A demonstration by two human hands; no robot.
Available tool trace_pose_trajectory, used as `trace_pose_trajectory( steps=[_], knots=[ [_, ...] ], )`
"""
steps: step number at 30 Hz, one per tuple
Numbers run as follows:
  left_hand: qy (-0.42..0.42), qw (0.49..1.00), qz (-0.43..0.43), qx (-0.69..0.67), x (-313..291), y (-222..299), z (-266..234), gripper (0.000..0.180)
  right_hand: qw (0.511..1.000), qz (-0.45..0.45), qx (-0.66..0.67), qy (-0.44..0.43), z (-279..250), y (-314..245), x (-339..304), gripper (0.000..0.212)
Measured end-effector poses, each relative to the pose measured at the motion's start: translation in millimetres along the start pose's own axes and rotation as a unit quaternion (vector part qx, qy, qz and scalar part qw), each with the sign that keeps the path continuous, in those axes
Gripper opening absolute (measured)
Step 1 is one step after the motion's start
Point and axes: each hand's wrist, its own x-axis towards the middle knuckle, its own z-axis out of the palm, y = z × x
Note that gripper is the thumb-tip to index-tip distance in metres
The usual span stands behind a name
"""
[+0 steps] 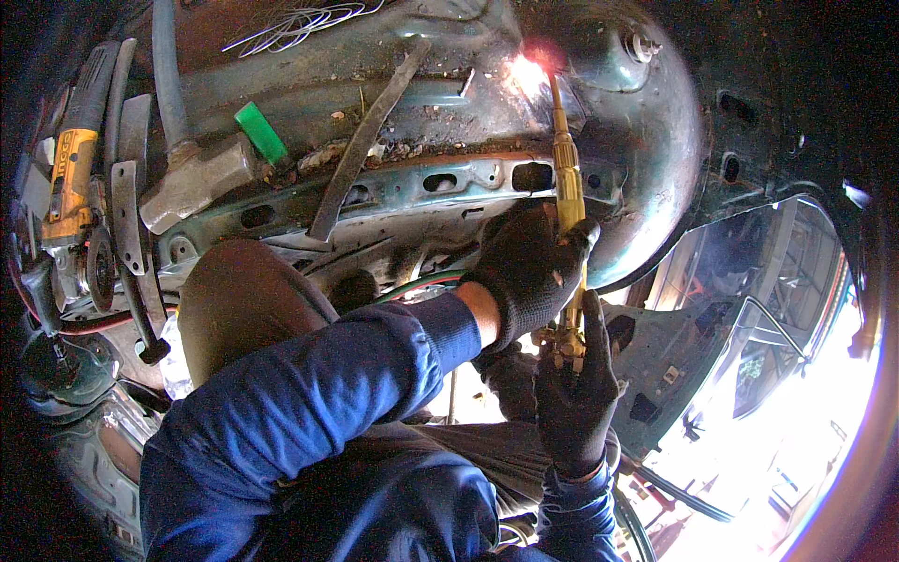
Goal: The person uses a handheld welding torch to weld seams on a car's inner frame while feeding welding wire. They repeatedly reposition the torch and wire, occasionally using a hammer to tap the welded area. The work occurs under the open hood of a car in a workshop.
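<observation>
Torch (567,173), likely stiff, heavyish and best gripped well back (its tip surely scorching), points at the metal panel (482,117), left hand (532,276) wrapped round its barrel, right hand (575,403) grasping its rear.

There are two hands (529,272) (576,403), one torch (567,173) (plus one green block (260,133)).

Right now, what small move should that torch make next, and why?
Perhaps ease the torch slightly along the metal panel: its tip is beside the bright glow, and the left hand and right hand both hold it, which should help steady guidance.
</observation>
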Motion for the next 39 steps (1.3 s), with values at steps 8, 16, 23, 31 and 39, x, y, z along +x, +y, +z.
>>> trace_pose_trajectory(
  steps=[8,16,23,31,39],
  knots=[
    [0.0,1.0,-0.001,-0.01,-2.0,-0.3,-1.9,0.028,0.999,-0.021,-0.046,0.009,-0.8,5.8,-0.9,0.073],
    [0.02,1.0,-0.015,-0.015,-0.5,0.7,-15.2,0.022,0.999,0.015,0.044,-0.016,2.4,-10.2,3.2,0.071],
    [-0.03,0.996,-0.053,-0.062,3.1,17.2,-16.4,0.021,1.0,0.01,0.023,0.001,0.4,4.0,-0.6,0.071],
    [-0.011,0.998,-0.04,-0.042,3.1,15.2,-18.0,0.02,1.0,-0.016,0.0,0.005,2.0,-1.6,0.9,0.071],
    [-0.011,0.999,-0.018,-0.05,2.1,11.3,-13.6,0.022,1.0,0.018,0.021,0.002,2.0,1.8,-1.3,0.071]
  ],
)
